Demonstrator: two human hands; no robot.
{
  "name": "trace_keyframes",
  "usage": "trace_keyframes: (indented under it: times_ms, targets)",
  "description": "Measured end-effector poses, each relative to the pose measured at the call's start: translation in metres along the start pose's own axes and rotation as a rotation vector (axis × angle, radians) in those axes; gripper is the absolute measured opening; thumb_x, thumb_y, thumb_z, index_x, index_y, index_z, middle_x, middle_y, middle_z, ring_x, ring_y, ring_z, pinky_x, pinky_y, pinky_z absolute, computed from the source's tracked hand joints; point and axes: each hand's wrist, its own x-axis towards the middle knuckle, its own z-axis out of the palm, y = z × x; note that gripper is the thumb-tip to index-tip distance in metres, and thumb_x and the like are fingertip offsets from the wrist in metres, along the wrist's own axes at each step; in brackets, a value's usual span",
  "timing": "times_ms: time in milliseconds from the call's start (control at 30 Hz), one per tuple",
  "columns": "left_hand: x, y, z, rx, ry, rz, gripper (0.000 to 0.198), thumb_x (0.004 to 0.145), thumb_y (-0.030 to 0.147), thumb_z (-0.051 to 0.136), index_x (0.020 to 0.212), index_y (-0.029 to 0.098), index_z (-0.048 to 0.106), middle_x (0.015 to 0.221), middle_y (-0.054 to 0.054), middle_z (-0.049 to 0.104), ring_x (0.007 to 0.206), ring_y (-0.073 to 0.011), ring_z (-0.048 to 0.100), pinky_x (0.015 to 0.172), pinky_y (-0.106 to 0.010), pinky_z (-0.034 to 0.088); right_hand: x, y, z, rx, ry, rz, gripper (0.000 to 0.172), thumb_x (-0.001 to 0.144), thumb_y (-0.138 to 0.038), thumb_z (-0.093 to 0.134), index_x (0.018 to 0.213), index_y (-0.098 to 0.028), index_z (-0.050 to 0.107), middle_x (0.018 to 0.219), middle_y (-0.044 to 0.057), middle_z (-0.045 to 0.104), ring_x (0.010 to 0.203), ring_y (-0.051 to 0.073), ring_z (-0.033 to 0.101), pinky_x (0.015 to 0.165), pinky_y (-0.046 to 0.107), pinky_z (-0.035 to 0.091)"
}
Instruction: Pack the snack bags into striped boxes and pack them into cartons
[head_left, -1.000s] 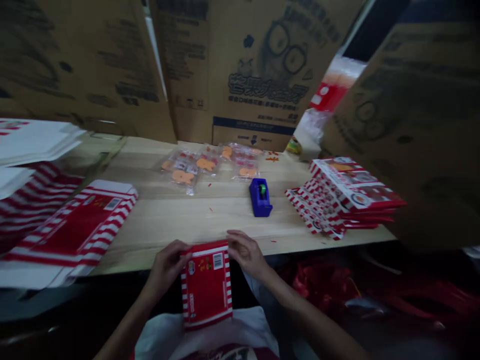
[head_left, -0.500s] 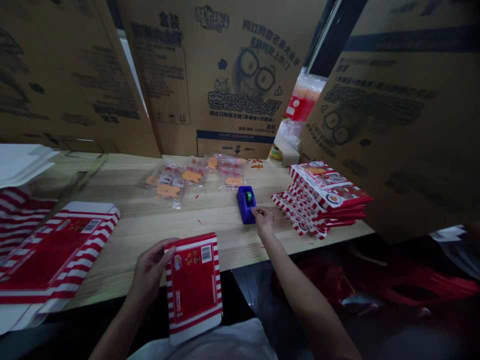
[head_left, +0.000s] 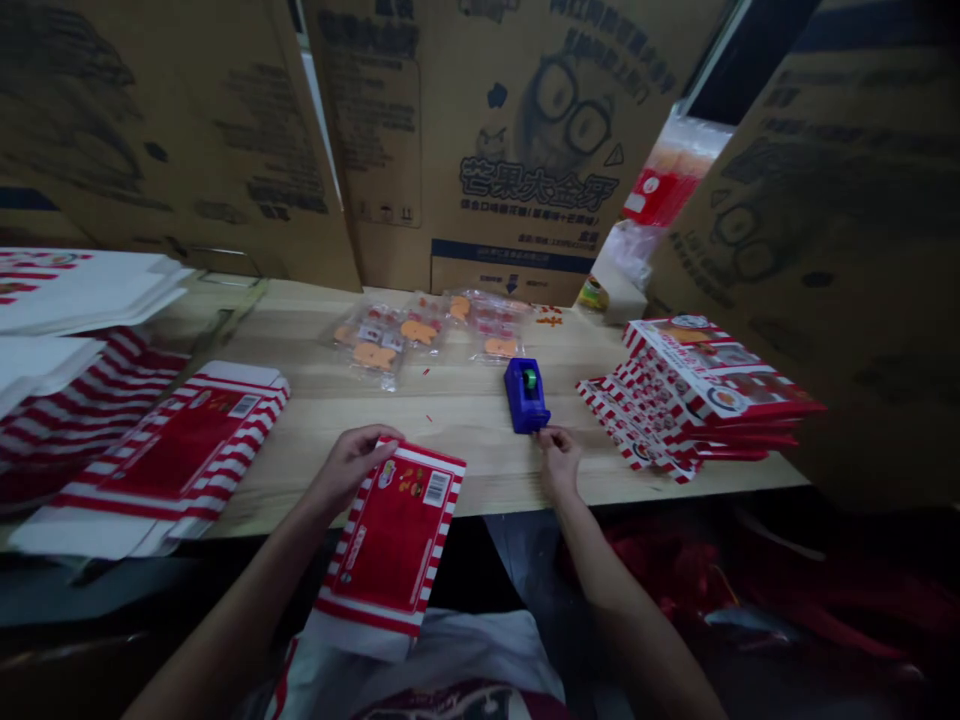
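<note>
My left hand grips the top left corner of a red and white striped carton, which tilts over the wooden table's near edge toward my lap. My right hand rests on the table just in front of a small blue tape dispenser, fingers pinched together at its near end. What the pinch holds is too small to make out.
Flat striped cartons lie stacked at the left, folded ones at the right. Clear snack packets lie at the back of the wooden table. Large brown cardboard boxes wall in the back and right side.
My right hand let go of the carton and reached to the tape dispenser, then drew back slightly. My left hand swung the carton into a tilt.
</note>
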Motion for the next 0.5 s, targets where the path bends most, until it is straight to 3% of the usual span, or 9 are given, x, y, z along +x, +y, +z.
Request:
trace_keyframes:
  times_ms: [100,167,267,333,367,433,500]
  targets:
    - [0.004,-0.002,0.002,0.039,-0.094,-0.053,0.038,0.064,0.043,0.079,0.084,0.013,0.067,0.067,0.001,0.065,0.055,-0.0113,0.058,0.053,-0.020,0.044,-0.010,-0.012,0.001,0.031,-0.154,0.057,0.038,0.073,-0.055,0.060,0.063,-0.019,0.057,0.064,0.000,0.052,0.063,0.015,0.048,0.064,0.030,0.046]
    - [0.008,-0.004,0.004,0.070,-0.159,-0.082,0.038,0.065,0.044,0.077,0.083,0.013,0.066,0.064,0.002,0.064,0.053,-0.0112,0.057,0.053,-0.021,0.043,-0.018,-0.028,0.007,0.037,-0.323,0.090,0.035,0.071,-0.052,0.067,0.063,-0.018,0.060,0.062,0.000,0.054,0.062,0.015,0.050,0.061,0.028,0.045]
    - [0.014,-0.006,0.013,0.106,-0.242,-0.111,0.036,0.064,0.042,0.077,0.082,0.012,0.066,0.063,0.001,0.064,0.053,-0.0115,0.056,0.052,-0.021,0.041,-0.027,-0.061,0.027,-0.047,-0.851,0.049,0.030,0.072,-0.044,0.071,0.066,-0.016,0.065,0.066,0.002,0.060,0.065,0.015,0.053,0.063,0.026,0.043]
    - [0.016,-0.007,0.020,0.122,-0.292,-0.119,0.035,0.063,0.040,0.078,0.080,0.011,0.067,0.062,0.000,0.064,0.052,-0.0112,0.055,0.051,-0.021,0.040,-0.029,-0.081,0.044,-0.156,-1.196,-0.072,0.028,0.079,-0.042,0.066,0.069,-0.015,0.065,0.069,0.001,0.061,0.067,0.014,0.053,0.064,0.025,0.041]
    - [0.017,-0.008,0.023,0.130,-0.315,-0.117,0.034,0.063,0.039,0.078,0.080,0.011,0.068,0.062,0.000,0.064,0.052,-0.0109,0.054,0.051,-0.020,0.039,-0.029,-0.088,0.051,-0.220,-1.297,-0.146,0.028,0.082,-0.041,0.063,0.069,-0.015,0.064,0.069,0.001,0.060,0.067,0.014,0.052,0.063,0.024,0.039]
    - [0.016,-0.008,0.028,0.138,-0.343,-0.108,0.034,0.062,0.038,0.078,0.079,0.011,0.068,0.062,0.000,0.064,0.052,-0.0107,0.053,0.052,-0.021,0.039,-0.028,-0.096,0.063,-0.357,-1.344,-0.259,0.029,0.081,-0.038,0.063,0.064,-0.015,0.062,0.064,-0.001,0.056,0.063,0.012,0.048,0.059,0.023,0.036]
    - [0.014,-0.009,0.029,0.138,-0.351,-0.090,0.035,0.064,0.041,0.076,0.080,0.011,0.067,0.064,0.000,0.064,0.053,-0.0110,0.053,0.053,-0.021,0.040,-0.028,-0.096,0.069,-0.481,-1.342,-0.281,0.031,0.079,-0.037,0.066,0.059,-0.014,0.059,0.056,-0.004,0.050,0.057,0.009,0.042,0.054,0.022,0.031]
